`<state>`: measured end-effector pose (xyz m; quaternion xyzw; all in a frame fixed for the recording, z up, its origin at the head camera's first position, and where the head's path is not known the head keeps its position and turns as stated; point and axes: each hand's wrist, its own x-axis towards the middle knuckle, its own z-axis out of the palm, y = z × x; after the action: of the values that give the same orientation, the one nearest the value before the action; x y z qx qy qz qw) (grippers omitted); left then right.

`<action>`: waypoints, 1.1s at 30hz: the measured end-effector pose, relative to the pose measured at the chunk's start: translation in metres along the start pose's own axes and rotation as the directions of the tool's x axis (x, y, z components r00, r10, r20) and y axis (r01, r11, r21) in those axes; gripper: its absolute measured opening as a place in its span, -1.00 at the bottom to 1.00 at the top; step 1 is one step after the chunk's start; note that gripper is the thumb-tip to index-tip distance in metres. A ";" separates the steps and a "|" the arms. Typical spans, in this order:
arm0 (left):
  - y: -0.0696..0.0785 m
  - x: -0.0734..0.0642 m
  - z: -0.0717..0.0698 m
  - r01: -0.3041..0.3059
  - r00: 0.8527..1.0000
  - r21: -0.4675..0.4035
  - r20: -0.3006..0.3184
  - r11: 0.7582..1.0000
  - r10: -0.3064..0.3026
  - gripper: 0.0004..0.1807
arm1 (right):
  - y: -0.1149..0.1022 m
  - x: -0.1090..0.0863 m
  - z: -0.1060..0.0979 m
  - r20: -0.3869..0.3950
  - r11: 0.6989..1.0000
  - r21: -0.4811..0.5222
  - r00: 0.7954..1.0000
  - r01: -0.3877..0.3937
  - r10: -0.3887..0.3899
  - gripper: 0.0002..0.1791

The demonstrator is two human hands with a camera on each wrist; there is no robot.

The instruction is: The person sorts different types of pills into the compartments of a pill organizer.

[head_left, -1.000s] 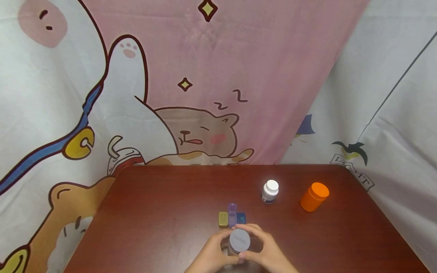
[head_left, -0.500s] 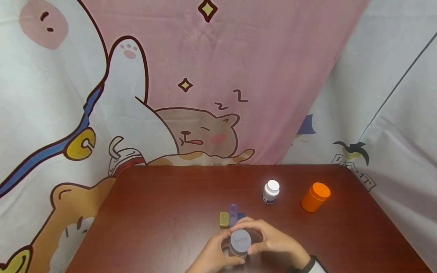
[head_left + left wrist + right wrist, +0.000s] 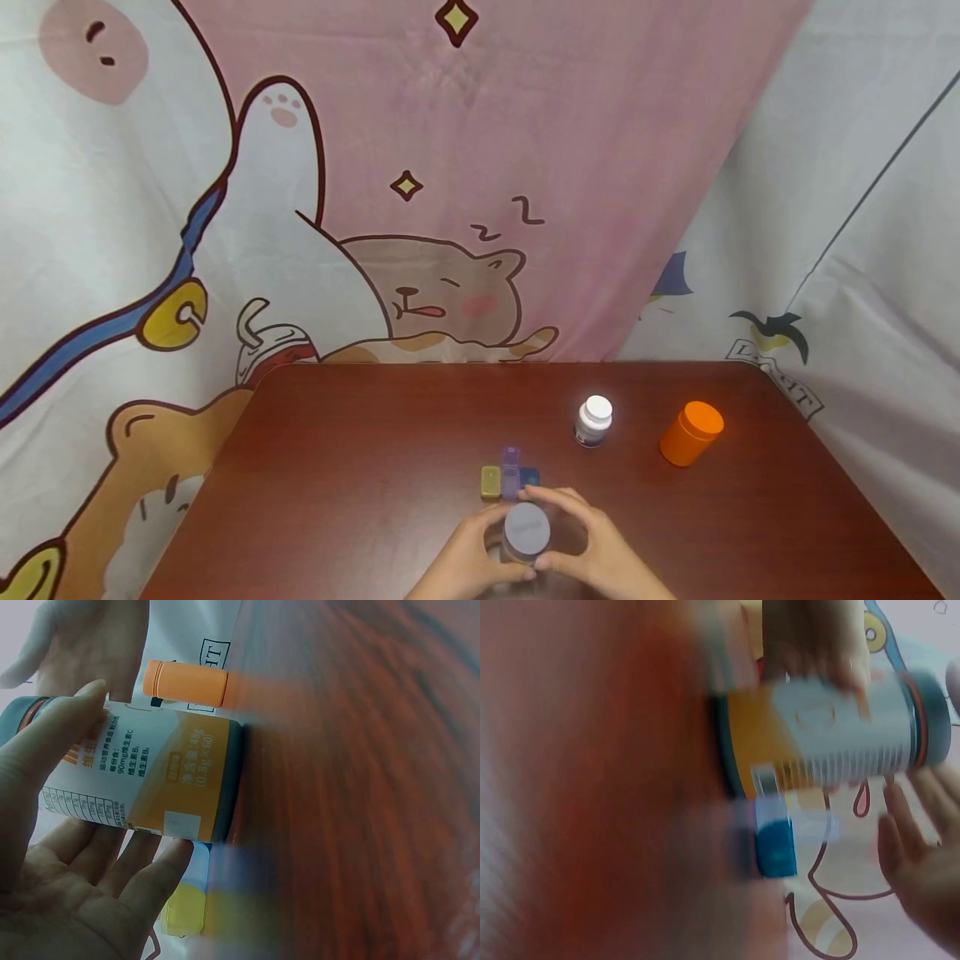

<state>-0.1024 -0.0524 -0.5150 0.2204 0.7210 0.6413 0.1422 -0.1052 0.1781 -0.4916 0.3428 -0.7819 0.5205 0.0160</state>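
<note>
A vitamin bottle point(image 3: 150, 765) with a dark grey lid point(image 3: 527, 528) and a white-and-orange label stands upright on the table near me. My left hand point(image 3: 471, 557) grips its side, thumb on the label and fingers behind, as the left wrist view shows. Around the lid my right hand point(image 3: 592, 546) curves loosely, its thumb and index finger spread; a small gap to the lid shows in the left wrist view. Just beyond the bottle lies a small pill organizer point(image 3: 510, 482) with yellow, purple and blue compartments. Its purple lid is up; the blue part is partly hidden by my right fingers.
A white pill bottle point(image 3: 593, 422) stands farther back on the right. Beside it, toward the table's right edge, is an orange bottle point(image 3: 690, 434). A cartoon-printed cloth point(image 3: 637, 125) hangs behind the brown table point(image 3: 360, 467).
My right hand swings outward round the lid half a second ago, then swings back, its thumb and index finger now slightly wider apart. The left hand and bottle stay in place.
</note>
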 end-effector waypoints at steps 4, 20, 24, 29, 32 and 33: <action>0.000 0.000 -0.001 0.017 1.000 -0.005 0.006 1.000 -0.017 -0.32 | -0.009 -0.014 0.018 -0.225 0.982 -0.149 0.971 -0.114 0.079 -0.17; 0.002 0.000 -0.001 0.089 0.996 0.009 -0.005 0.996 -0.089 -0.34 | -0.027 -0.026 0.043 -0.436 0.931 -0.235 0.887 -0.279 0.155 -0.23; 0.002 -0.001 -0.001 0.070 0.998 0.025 -0.007 0.997 -0.070 -0.33 | -0.022 -0.021 0.039 -0.364 0.959 -0.149 0.915 -0.242 0.174 -0.21; 0.002 -0.001 -0.002 0.072 0.997 0.043 -0.004 0.997 -0.071 -0.31 | -0.008 -0.013 0.034 -0.268 0.983 -0.157 0.962 -0.099 0.054 -0.15; 0.001 -0.001 -0.002 0.063 0.998 0.045 -0.002 0.997 -0.063 -0.32 | -0.003 -0.007 0.030 -0.204 0.992 -0.111 0.978 -0.068 0.044 -0.19; 0.001 -0.001 -0.002 0.057 0.998 0.040 -0.001 0.998 -0.057 -0.33 | -0.001 -0.005 0.027 -0.178 0.994 -0.093 0.983 -0.056 0.039 -0.20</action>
<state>-0.1027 -0.0547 -0.5138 0.2026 0.7397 0.6225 0.1558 -0.0915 0.1580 -0.5051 0.2758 -0.8098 0.5101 0.0892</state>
